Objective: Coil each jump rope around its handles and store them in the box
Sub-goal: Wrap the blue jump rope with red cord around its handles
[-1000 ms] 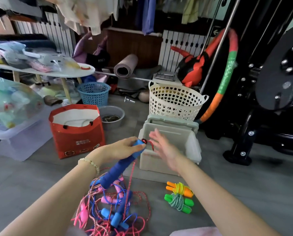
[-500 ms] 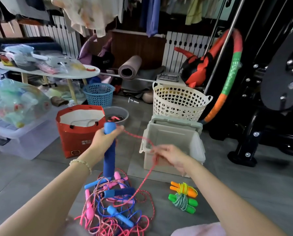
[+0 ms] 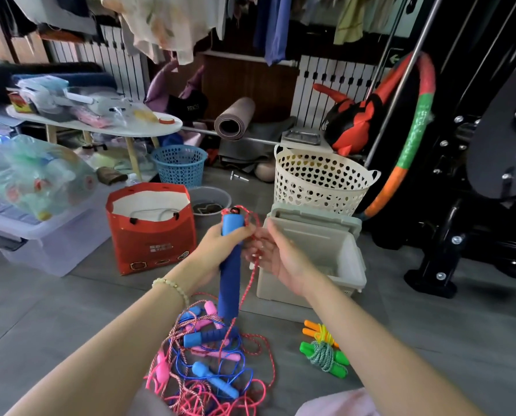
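My left hand (image 3: 220, 250) grips a long blue jump rope handle (image 3: 230, 277) upright, near its top. Its red-and-white rope (image 3: 250, 274) leaves the handle's top and hangs down the right side; my right hand (image 3: 280, 256) pinches it right beside the handle. Below lies a tangled pile of pink, blue and red ropes with blue and pink handles (image 3: 211, 361). An open grey box (image 3: 313, 253) with its lid tipped back stands just behind my right hand. Two coiled ropes lie on the floor to the right: orange handles (image 3: 316, 330) and green handles (image 3: 325, 357).
A red paper bag (image 3: 151, 229) stands left of the box, with a grey bowl (image 3: 210, 204) behind it. A cream basket (image 3: 322, 181), blue basket (image 3: 180, 163), clear storage bin (image 3: 46, 235), low white table (image 3: 100, 127) and black gym machine (image 3: 476, 190) surround the floor space.
My right hand has come back from the right to the handle, bringing the rope in close beside it. The left hand has lifted the handle a little higher.
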